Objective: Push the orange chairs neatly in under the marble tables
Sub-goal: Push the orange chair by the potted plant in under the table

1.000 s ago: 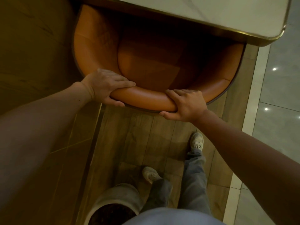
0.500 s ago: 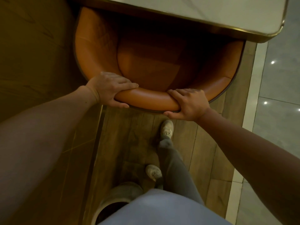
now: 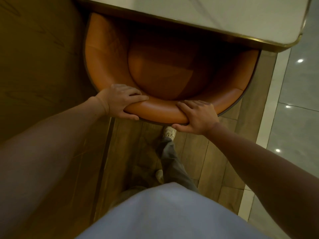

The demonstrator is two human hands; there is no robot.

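Hands grip the padded top rim of the orange chair from behind: the left hand is clamped on the rim toward its left end, fingers curled over the inner side and thumb pressed under the outer edge, while the right hand is clamped on the rim nearer the middle, its fingers wrapped over the top and thumb tucked beneath. Both bare forearms reach in from the lower corners of the view. The chair's curved back faces the person, and the front part of its seat lies in shadow beneath the marble surface, whose brass-coloured edge runs across the seat; the backrest and the rear of the seat remain outside that edge. A wooden panel stands just beside the chair's left side. On the wood-plank floor below the rim, one pale shoe is set forward, close under the right hand, with a grey trouser leg trailing back. Glossy grey tiles lie to the right.
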